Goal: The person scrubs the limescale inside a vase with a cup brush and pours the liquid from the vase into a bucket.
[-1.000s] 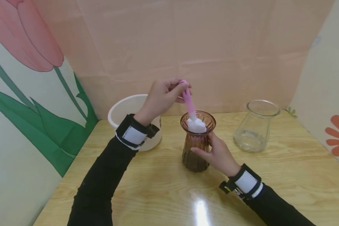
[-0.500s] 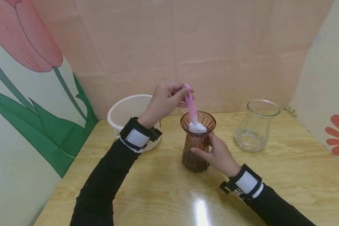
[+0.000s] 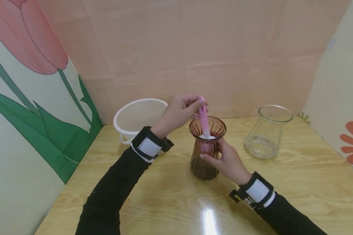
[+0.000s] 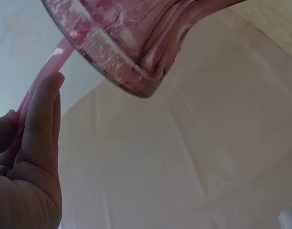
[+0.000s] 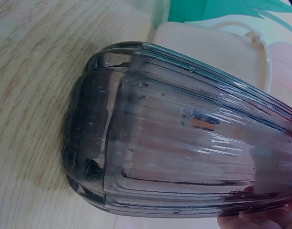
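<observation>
My left hand (image 3: pixel 177 112) pinches the top of a pink handle (image 3: pixel 204 122) belonging to a bottle brush. Its white sponge head (image 3: pixel 207 137) sits down inside the mouth of a brown ribbed glass vase (image 3: pixel 204 168), mostly hidden by the rim. Upright on the table, the vase is steadied by my right hand (image 3: pixel 230 163), thumb on the near side and fingers round the right. In the left wrist view, the handle (image 4: pixel 53 62) runs from my fingers up to the vase's flared rim (image 4: pixel 122 71). The right wrist view shows the vase's lower body (image 5: pixel 184 138) close up.
A white bucket (image 3: pixel 126 122) stands behind my left forearm. To the right is a clear glass vase (image 3: pixel 263 143) that seems to hold a little liquid. A pinkish covering (image 3: pixel 241 65) hangs behind the wooden table (image 3: pixel 164 202), with flower-printed panels at both sides.
My left hand has moved down and slightly right, pushing the brush deeper, so the white sponge has sunk mostly below the vase's rim. The right hand and vase keep their place.
</observation>
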The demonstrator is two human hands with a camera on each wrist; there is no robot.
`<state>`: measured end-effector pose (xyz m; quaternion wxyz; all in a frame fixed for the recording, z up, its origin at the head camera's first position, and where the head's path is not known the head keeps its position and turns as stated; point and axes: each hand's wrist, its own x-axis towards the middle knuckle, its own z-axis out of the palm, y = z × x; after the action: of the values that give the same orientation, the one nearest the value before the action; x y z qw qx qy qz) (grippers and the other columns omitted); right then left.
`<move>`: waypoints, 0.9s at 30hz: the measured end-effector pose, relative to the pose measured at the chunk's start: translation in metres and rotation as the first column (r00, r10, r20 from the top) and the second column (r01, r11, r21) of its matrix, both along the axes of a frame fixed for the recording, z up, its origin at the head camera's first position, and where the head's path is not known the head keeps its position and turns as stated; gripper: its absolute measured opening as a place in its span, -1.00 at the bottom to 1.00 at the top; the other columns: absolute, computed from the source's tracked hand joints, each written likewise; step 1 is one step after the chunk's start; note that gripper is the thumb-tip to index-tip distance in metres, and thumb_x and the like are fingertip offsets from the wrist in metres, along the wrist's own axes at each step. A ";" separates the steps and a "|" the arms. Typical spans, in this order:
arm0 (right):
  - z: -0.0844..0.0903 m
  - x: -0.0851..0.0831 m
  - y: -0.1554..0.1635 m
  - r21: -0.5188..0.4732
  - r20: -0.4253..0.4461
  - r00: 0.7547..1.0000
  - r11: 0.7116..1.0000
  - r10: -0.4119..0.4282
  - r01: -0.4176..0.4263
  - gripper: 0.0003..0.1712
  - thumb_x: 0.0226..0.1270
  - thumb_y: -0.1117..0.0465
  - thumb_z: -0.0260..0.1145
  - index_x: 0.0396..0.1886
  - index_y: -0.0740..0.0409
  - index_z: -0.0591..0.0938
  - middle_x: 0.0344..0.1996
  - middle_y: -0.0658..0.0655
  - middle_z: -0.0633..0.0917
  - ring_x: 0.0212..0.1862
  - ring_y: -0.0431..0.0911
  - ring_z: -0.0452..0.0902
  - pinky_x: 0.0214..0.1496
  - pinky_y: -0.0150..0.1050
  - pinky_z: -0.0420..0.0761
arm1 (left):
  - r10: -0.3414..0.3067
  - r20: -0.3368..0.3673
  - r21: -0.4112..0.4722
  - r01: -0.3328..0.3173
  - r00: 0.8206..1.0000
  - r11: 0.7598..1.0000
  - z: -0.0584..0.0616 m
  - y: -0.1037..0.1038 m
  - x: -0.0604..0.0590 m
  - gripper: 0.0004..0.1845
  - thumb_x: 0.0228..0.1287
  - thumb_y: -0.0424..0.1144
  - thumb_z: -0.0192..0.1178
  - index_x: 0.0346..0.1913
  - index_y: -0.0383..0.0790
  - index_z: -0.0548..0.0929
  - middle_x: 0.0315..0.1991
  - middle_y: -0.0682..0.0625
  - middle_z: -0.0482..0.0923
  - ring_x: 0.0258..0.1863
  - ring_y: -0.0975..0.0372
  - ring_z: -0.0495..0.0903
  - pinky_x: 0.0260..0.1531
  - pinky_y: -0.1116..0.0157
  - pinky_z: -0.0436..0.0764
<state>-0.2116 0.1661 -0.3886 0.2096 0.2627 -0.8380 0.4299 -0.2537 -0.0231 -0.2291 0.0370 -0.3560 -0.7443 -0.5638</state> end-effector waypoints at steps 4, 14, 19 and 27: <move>0.000 0.000 0.000 -0.009 0.019 1.000 1.000 0.017 -0.017 -0.16 0.11 0.22 0.53 0.33 0.10 0.28 0.06 0.19 0.60 0.01 0.00 0.59 -0.07 -0.07 0.63 | -0.002 -0.011 -0.025 0.002 1.000 1.000 -0.007 0.003 -0.001 -0.77 0.44 -0.33 0.09 -0.15 -0.45 0.68 -0.27 -0.17 0.69 -0.41 0.20 0.68 -0.38 0.27 0.69; -0.002 -0.003 0.000 -0.004 0.022 0.999 1.000 0.023 -0.023 -0.09 0.15 0.16 0.51 0.41 0.03 0.21 0.11 0.21 0.57 0.06 0.05 0.56 -0.05 -0.05 0.63 | -0.054 0.072 -0.148 0.064 0.996 0.987 -0.024 0.014 -0.006 -0.72 0.48 -0.30 0.04 -0.15 -0.50 0.63 -0.40 -0.14 0.61 -0.41 0.21 0.67 -0.34 0.29 0.68; -0.003 -0.004 0.000 -0.002 0.023 0.999 1.000 0.027 -0.027 -0.11 0.16 0.14 0.50 0.41 0.01 0.22 0.12 0.20 0.57 0.06 0.06 0.56 -0.06 -0.05 0.63 | -0.027 0.053 -0.209 0.037 0.998 0.977 -0.026 0.017 -0.006 -0.75 0.48 -0.28 0.04 -0.21 -0.44 0.63 -0.39 -0.10 0.61 -0.41 0.20 0.66 -0.38 0.34 0.67; -0.003 -0.005 0.000 0.013 0.007 1.000 1.000 0.021 -0.021 -0.12 0.15 0.16 0.50 0.39 0.09 0.23 0.02 0.18 0.61 -0.06 -0.02 0.59 -0.18 -0.14 0.65 | -0.073 -0.032 -0.416 0.053 0.997 0.908 -0.029 0.024 -0.008 -0.79 0.46 -0.27 0.07 -0.31 -0.33 0.58 -0.48 -0.05 0.59 -0.48 0.23 0.63 -0.42 0.42 0.63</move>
<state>-0.2166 0.1660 -0.3920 0.2003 0.2715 -0.8388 0.4274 -0.2620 0.0004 -0.2582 -0.0403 -0.3927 -0.8341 -0.3854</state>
